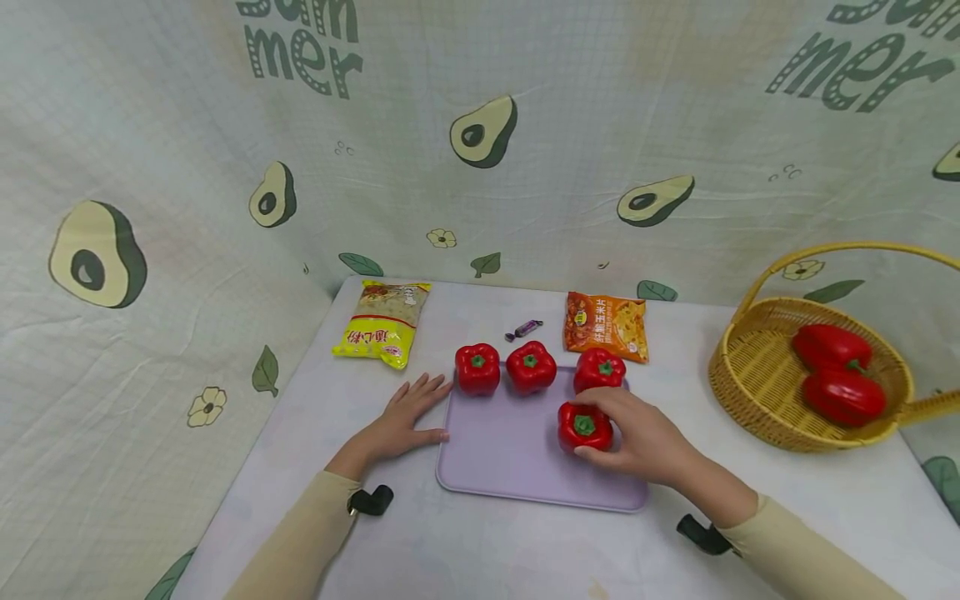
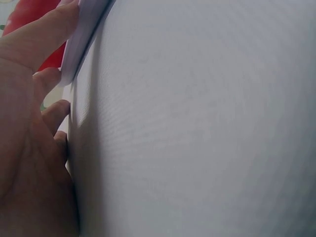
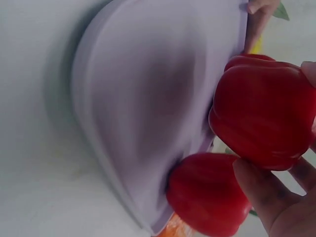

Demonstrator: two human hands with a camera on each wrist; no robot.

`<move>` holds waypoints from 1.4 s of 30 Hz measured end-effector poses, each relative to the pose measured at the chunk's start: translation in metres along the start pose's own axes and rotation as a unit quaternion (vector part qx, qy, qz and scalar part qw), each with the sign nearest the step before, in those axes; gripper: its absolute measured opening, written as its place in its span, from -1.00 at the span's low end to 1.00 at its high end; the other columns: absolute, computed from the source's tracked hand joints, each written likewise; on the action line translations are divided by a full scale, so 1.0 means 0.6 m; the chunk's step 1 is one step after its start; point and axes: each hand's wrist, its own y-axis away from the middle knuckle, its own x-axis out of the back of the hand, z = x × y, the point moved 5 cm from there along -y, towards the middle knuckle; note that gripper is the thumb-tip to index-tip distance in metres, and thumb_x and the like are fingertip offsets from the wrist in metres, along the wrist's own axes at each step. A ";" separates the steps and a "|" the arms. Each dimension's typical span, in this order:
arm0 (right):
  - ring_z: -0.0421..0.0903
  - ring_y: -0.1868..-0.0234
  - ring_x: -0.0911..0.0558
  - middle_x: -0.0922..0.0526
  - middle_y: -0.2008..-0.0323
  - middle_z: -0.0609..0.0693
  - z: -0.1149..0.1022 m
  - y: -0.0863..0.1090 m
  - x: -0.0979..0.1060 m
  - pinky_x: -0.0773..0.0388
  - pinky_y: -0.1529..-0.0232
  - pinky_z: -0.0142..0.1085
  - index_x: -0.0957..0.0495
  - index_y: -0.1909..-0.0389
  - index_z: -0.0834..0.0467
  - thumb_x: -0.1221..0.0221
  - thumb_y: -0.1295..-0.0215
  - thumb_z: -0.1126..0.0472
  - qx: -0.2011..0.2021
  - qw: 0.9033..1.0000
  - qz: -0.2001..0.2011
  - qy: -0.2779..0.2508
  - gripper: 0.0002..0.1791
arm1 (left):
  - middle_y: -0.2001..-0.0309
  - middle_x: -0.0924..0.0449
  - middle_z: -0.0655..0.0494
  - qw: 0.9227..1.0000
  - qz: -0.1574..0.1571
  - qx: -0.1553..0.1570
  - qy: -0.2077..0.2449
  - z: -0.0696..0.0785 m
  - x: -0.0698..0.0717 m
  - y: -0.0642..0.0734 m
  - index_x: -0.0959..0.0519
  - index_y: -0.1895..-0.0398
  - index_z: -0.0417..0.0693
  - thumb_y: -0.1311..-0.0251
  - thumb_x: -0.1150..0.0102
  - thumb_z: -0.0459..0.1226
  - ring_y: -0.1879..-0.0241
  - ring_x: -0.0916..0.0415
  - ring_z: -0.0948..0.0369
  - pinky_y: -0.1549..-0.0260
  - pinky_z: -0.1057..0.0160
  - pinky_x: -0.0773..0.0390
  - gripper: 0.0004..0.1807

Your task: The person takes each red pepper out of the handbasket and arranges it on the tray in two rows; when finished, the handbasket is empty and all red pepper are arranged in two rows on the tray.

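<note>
Red pepper (image 1: pixel 584 427), pinched in my right grip (image 1: pixel 641 437) over the right half of the tray (image 1: pixel 498 458); 3 more peppers (image 1: pixel 531 368) sit along its far edge. My left grip (image 1: pixel 405 421) lies spread at its left edge, perhaps to steady it.

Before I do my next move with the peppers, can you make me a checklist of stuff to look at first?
1. Right grip holding the front pepper: ok, fingers and thumb around it.
2. Left grip by the tray: ok, at its left edge.
3. Bare space left of the front pepper: ok, tray surface shows there.
4. Front pepper lifted clear of the tray: cannot tell.
5. Basket emptied of peppers: not ok, two red ones lie inside.
</note>
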 end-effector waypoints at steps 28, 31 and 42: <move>-0.14 -0.19 -0.53 -0.57 -0.19 -0.12 -0.070 -0.096 -0.092 -0.68 0.00 -0.17 -0.51 -0.27 -0.10 -0.48 -0.08 -0.13 0.050 0.998 -0.036 -0.010 -0.30 | -0.65 0.11 0.13 1.000 -0.006 -0.001 0.003 -0.003 0.001 0.000 -0.05 -0.65 0.25 -0.26 -0.30 0.12 -0.63 0.39 0.02 -0.52 -0.16 0.43 -0.04; -0.14 -0.20 -0.52 -0.57 -0.20 -0.13 -0.076 -0.105 -0.099 -0.68 -0.02 -0.17 -0.51 -0.27 -0.12 -0.48 -0.09 -0.12 0.049 0.998 -0.033 -0.012 -0.31 | -0.65 0.11 0.13 1.000 -0.005 -0.001 0.003 -0.003 0.001 0.000 -0.05 -0.64 0.26 -0.26 -0.31 0.12 -0.63 0.39 0.02 -0.52 -0.15 0.42 -0.04; -0.15 -0.20 -0.52 -0.58 -0.19 -0.11 -0.100 -0.127 -0.121 -0.67 -0.04 -0.18 -0.48 -0.28 -0.13 -0.45 -0.13 -0.13 0.053 0.997 -0.050 -0.023 -0.32 | -0.65 0.11 0.13 1.000 -0.007 0.001 -0.002 -0.004 0.001 0.002 -0.05 -0.65 0.27 -0.25 -0.31 0.12 -0.63 0.39 0.02 -0.52 -0.15 0.42 -0.03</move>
